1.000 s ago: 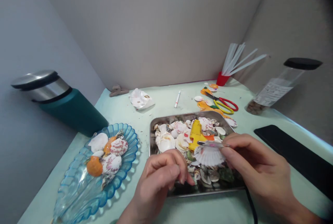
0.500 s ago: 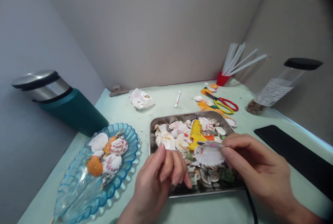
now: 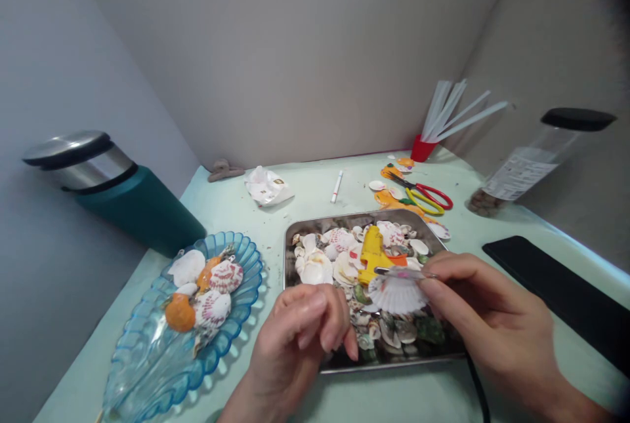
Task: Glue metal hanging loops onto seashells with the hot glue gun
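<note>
My right hand [image 3: 492,318] pinches a thin, flat greyish piece [image 3: 406,273] with a pink patch between thumb and forefinger. It is seen almost edge-on, so I cannot tell its exact kind. Just below it shows a white ribbed scallop shell [image 3: 398,297], over the metal tray [image 3: 388,365] of shells. Among those shells lies a yellow glue gun [image 3: 373,249] with an orange part. Over the tray's near left corner, my left hand [image 3: 305,331] is closed, fingers curled and thumb folded in, with nothing visible in it.
At left, a blue glass dish [image 3: 147,370] holds several shells beside a teal bottle [image 3: 142,206]. Behind the tray are a crumpled wrapper [image 3: 268,187], a white marker [image 3: 337,187], scissors [image 3: 423,195] and a red cup [image 3: 422,149] of glue sticks. A jar [image 3: 522,170] and black slab [image 3: 556,298] stand right.
My left thumb has folded down onto the curled fingers, where it stuck up before. My right hand and the piece in it have stayed almost in place.
</note>
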### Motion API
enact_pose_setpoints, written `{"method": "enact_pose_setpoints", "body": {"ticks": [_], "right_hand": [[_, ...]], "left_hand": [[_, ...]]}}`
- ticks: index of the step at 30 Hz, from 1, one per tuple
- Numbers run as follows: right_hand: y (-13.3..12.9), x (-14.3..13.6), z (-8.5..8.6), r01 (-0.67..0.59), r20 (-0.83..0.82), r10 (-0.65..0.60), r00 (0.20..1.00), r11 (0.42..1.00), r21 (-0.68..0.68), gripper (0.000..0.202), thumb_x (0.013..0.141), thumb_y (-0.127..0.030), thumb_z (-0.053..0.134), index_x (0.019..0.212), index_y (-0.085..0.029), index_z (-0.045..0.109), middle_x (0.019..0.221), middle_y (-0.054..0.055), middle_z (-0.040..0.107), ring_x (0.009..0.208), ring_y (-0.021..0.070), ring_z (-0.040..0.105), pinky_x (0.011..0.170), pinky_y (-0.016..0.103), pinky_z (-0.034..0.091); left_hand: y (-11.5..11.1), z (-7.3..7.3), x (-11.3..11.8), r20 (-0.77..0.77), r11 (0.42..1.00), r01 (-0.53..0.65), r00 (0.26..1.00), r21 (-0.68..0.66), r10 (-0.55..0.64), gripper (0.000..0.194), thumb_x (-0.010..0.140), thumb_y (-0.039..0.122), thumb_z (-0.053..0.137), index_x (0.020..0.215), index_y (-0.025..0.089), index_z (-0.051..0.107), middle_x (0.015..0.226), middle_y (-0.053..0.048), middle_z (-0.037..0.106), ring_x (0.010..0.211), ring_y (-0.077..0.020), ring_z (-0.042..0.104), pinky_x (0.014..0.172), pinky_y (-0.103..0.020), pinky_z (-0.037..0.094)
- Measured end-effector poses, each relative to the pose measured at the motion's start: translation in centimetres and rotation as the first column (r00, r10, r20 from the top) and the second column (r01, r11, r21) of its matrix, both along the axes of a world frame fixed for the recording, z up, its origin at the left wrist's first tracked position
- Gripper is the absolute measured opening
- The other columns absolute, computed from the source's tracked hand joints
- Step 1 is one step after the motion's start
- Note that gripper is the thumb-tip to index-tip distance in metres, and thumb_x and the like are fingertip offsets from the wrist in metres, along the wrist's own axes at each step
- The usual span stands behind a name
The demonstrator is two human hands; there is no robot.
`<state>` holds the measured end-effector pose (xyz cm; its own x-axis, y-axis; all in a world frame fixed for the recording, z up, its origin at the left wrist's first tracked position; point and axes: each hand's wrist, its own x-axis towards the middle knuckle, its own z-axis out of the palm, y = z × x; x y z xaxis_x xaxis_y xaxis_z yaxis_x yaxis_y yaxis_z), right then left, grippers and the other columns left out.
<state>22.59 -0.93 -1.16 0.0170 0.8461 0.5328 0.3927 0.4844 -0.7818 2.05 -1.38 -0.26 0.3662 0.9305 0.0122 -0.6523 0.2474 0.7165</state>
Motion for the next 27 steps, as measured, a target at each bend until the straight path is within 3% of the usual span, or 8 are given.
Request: {"method": "enact_pose_setpoints", "body": {"ticks": [6,14,20,23,27], "right_hand": [[0.1,0.0,-0.1,-0.010,-0.006,0.010,1.000,1.000,0.005,0.011,0.083,-0.014,0.061,0.081,-0.025,0.061,0.076,-0.001,0.061,0.063,0.0129,0.058,0.054,0.021,0.048],[0.0,0.0,-0.3,-0.028,-0.005,0.028,1.000,1.000,-0.001,0.011,0.082,-0.014,0.061,0.082,-0.025,0.060,0.076,-0.002,0.061,0.063,0.0114,0.057,0.055,0.018,0.047],[0.1,0.1,-0.2,-0.035,0.023,0.035,0.999,0.999,0.004,0.011,0.083,-0.015,0.060,0.083,-0.026,0.060,0.077,-0.002,0.062,0.066,0.0121,0.058,0.056,0.018,0.048],[0.1,0.2,-0.2,-0.043,0.039,0.044,0.998,0.999,-0.003,0.011,0.084,-0.015,0.060,0.083,-0.026,0.060,0.077,-0.002,0.062,0.067,0.0132,0.059,0.057,0.020,0.048],[0.2,0.2,-0.3,-0.079,0.072,0.079,0.994,0.997,-0.004,0.012,0.083,-0.013,0.061,0.084,-0.025,0.061,0.076,0.000,0.064,0.070,0.0157,0.062,0.059,0.024,0.049]], "left_hand": [[0.1,0.4,-0.1,0.033,0.998,-0.035,0.999,-0.052,0.037,0.035,0.079,0.026,0.043,0.046,0.018,0.043,0.055,-0.003,0.042,0.059,-0.0166,0.043,0.058,-0.033,0.045],[-0.1,0.2,-0.1,0.003,0.999,-0.040,0.999,-0.013,0.040,0.036,0.083,0.023,0.042,0.048,0.016,0.047,0.058,-0.004,0.046,0.061,-0.0169,0.050,0.060,-0.033,0.044],[0.0,-0.3,0.1,-0.206,0.986,-0.166,0.965,0.003,0.164,0.023,0.080,0.029,0.064,0.064,0.016,0.053,0.063,0.003,0.048,0.055,-0.0092,0.049,0.055,-0.023,0.041],[-0.1,-0.2,0.5,-0.372,0.974,-0.224,0.903,0.017,0.214,0.020,0.075,0.031,0.071,0.077,0.018,0.056,0.071,0.003,0.052,0.057,-0.0073,0.048,0.054,-0.020,0.040],[-0.3,0.3,1.1,-0.579,0.981,-0.180,0.794,0.070,0.187,0.028,0.070,0.030,0.075,0.090,0.017,0.060,0.064,0.005,0.052,0.056,-0.0075,0.045,0.053,-0.019,0.036]]}}
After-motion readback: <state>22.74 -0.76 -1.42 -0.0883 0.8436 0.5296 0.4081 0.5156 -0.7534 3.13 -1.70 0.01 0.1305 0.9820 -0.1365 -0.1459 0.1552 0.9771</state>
